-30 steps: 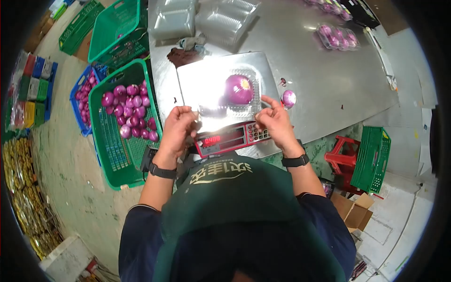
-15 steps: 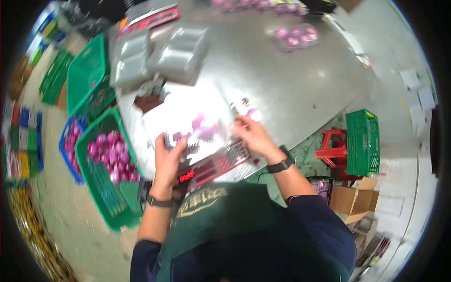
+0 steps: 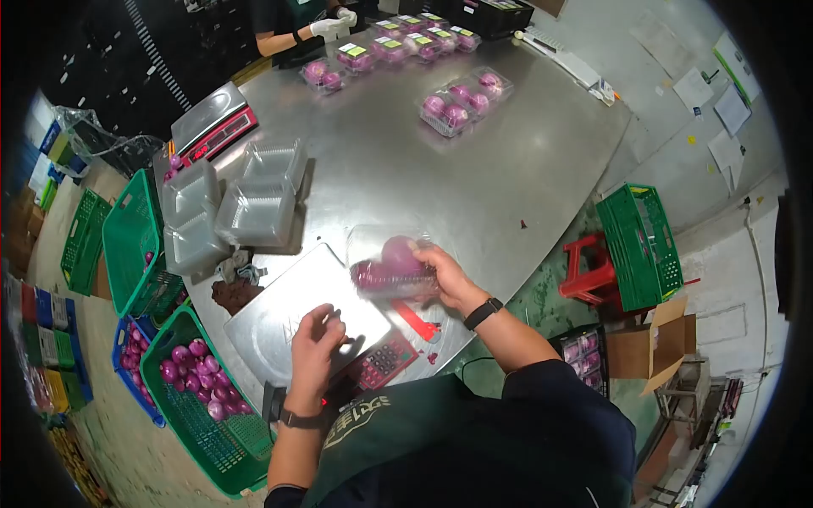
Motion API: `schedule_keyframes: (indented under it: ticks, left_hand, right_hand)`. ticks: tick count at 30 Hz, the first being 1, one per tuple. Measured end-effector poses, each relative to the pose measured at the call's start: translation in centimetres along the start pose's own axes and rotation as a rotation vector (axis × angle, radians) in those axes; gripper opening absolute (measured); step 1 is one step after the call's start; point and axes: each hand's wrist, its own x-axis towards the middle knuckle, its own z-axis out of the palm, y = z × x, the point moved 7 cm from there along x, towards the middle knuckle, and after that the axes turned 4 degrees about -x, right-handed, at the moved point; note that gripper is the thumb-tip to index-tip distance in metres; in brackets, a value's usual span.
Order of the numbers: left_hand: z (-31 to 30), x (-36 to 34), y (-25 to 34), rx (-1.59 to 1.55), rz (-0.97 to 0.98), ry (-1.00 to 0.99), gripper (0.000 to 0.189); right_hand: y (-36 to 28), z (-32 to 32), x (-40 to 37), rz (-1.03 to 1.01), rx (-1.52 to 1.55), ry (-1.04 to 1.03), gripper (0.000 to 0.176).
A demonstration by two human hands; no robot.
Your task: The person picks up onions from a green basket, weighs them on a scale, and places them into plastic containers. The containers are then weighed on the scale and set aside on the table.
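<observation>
A clear plastic clamshell box with purple onions inside is gripped at its right side by my right hand. The box is blurred and overlaps the right corner of the scale's pan. My left hand is over the near side of the metal scale pan, fingers loosely bent and apart, holding nothing. Below the pan, the scale's red keypad panel faces me. A flat red strip-like object lies on the table just under the box.
Stacked empty clear trays stand left of the pan, near a brown cloth. Green crates on the left hold loose onions. Packed onion boxes sit farther back. A co-worker's gloved hands show at the far edge, near another scale.
The onion box has gone from over the scale to its right, now in my right hand. My left hand has let go of it. The view has tilted up, revealing a co-worker.
</observation>
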Motion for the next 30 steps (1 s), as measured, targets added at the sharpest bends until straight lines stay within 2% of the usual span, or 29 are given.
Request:
schedule_keyframes:
  ticks: [1, 3, 5, 7, 8, 10, 11, 13, 14, 16, 17, 19, 21, 23, 25, 27, 30]
  left_hand:
    - [-0.4, -0.4, 0.2, 0.002, 0.004, 0.002, 0.047]
    - [-1.3, -1.6, 0.6, 0.074, -0.049, 0.066, 0.042]
    - [-2.1, -2.8, 0.9, 0.006, -0.038, 0.112, 0.038]
    - [-3.1, -3.5, 0.5, -0.063, -0.021, 0.157, 0.035]
    - [-3.9, -4.0, 0.3, -0.072, -0.011, 0.194, 0.033]
    - [-4.7, -5.1, 0.1, -0.118, -0.009, 0.249, 0.030]
    - [-5.0, -5.4, 0.0, -0.108, 0.001, 0.244, 0.030]
    - [-5.6, -6.2, -0.6, -0.152, -0.005, 0.296, 0.028]
    - [-5.9, -6.7, -1.1, -0.179, -0.009, 0.312, 0.025]
    - [-5.3, -7.5, -1.4, -0.207, 0.009, 0.276, 0.024]
    - [-5.0, -8.0, -1.5, -0.234, 0.026, 0.247, 0.023]
    - [-4.3, -9.4, -2.0, -0.205, 0.005, 0.225, 0.026]
    - [-3.5, -11.3, -2.8, -0.175, -0.017, 0.187, 0.029]
    - [-2.2, -12.7, -3.5, -0.183, 0.013, 0.092, 0.028]
    - [-1.4, -14.0, -4.9, -0.178, -0.026, 0.106, 0.027]
    - [0.4, -14.9, -6.7, -0.188, -0.026, -0.003, 0.027]
    - [3.2, -16.4, -8.7, -0.184, -0.092, -0.064, 0.029]
  right_hand:
    - [-0.3, -1.3, 1.2, 0.011, 0.085, 0.050, 0.055]
    - [-1.4, -4.1, 5.1, 0.033, 0.035, 0.085, 0.052]
    - [-3.2, -7.7, 10.0, -0.022, -0.007, 0.276, 0.054]
    - [-5.8, -10.2, 14.4, -0.109, 0.034, 0.458, 0.068]
    - [-7.4, -10.6, 15.7, -0.112, 0.036, 0.447, 0.068]
    - [-10.1, -11.8, 17.2, -0.126, -0.023, 0.494, 0.083]
    - [-10.4, -11.8, 17.5, -0.135, -0.012, 0.491, 0.083]
    - [-12.0, -12.5, 17.5, -0.316, -0.372, 0.584, 0.084]
    - [-11.5, -13.1, 17.2, -0.321, -0.370, 0.588, 0.084]
    - [-10.3, -13.3, 14.0, -0.399, -0.568, 0.603, 0.074]
    - [-9.5, -13.7, 12.0, -0.402, -0.565, 0.611, 0.074]
    - [-7.7, -13.8, 6.8, -0.299, -0.483, 0.596, 0.063]
    - [-4.0, -18.2, 2.4, -0.297, -0.540, 0.668, 0.059]
    - [-2.3, -20.9, -2.3, -0.259, -0.601, 0.690, 0.060]
    - [-0.8, -24.5, -6.8, -0.276, -0.670, 0.760, 0.068]
    - [-0.7, -27.0, -11.4, -0.214, -0.813, 0.829, 0.067]
    - [-1.2, -30.0, -16.2, -0.208, -0.795, 0.866, 0.069]
